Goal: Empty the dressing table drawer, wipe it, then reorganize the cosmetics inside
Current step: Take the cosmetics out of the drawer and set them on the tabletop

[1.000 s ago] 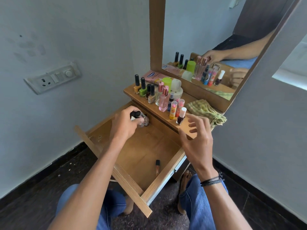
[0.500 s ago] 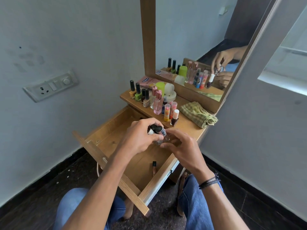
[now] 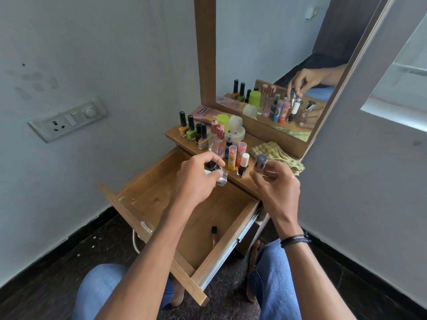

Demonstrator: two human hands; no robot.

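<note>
The wooden drawer is pulled out below the dressing table shelf. One slim brown tube with a black cap lies in its near right corner. My left hand grips small black-capped bottles over the drawer's back edge. My right hand pinches a dark-capped clear bottle above the shelf's front edge. Several nail polishes, perfume bottles and lip balms stand in rows on the shelf.
A folded green checked cloth lies on the shelf's right end. The mirror stands behind it. A wall socket plate is on the left wall. My knees in jeans flank the drawer front.
My hands met over the drawer, then parted. My right hand now holds one bottle and has moved right, up toward the shelf. My left hand keeps the other bottles.
</note>
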